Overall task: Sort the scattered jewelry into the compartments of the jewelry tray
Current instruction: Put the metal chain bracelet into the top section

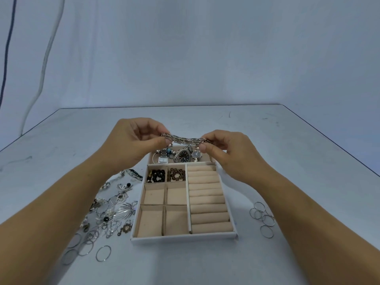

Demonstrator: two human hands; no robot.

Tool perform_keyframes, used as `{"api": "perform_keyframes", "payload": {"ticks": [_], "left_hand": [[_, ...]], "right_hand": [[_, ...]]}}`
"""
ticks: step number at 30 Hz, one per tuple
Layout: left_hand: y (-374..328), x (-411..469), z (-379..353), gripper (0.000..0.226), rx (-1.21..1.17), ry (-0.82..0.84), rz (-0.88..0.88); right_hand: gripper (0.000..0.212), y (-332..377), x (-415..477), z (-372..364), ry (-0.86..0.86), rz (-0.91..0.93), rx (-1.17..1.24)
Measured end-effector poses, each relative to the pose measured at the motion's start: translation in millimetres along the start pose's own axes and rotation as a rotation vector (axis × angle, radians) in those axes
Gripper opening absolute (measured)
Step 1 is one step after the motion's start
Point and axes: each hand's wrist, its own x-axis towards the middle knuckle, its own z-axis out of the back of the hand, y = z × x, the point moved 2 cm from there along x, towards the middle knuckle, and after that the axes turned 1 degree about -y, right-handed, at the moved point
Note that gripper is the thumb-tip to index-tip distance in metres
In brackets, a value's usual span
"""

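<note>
Head: left hand (pixel 133 138), right hand (pixel 232 155) pinch silvery flat-link bracelet (pixel 185 139).

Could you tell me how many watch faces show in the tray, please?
3, all in the far compartment of the tray: rectangular watch at left, dark-dial watch in the middle, round watch at right. The link bracelet held above may hide others.

Bracelet ends: I can't see either end of the link bracelet (pixel 186 139); my left hand (pixel 135 136) and right hand (pixel 228 149) pinch over them.
Far compartment: the jewelry tray (pixel 185 238) has its back wall hidden behind bracelet and fingers; the watches (pixel 183 156) show partly.
Left pile: the tangled jewelry (pixel 111 210) is too small to tell apart; some runs under my left forearm.
Forearms: both are cut off at the picture's edges.
Wall cables (pixel 8 48): cut off at the top.
</note>
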Motion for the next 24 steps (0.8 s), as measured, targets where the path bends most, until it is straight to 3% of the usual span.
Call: {"api": "perform_keyframes", "payload": {"ticks": [11,19,24], "left_hand": [[16,7,7,0.017,0.004,-0.049,-0.020],[41,4,6,0.015,0.408,-0.025,-0.063],[42,1,6,0.019,0.515,0.023,-0.136]], "right_hand": [[0.004,-4,26,-8,0.007,-0.016,-0.033],[0.005,-15,23,-20,0.123,-0.065,-0.170],[0.006,-21,23,-22,0.144,-0.064,-0.245]]}}
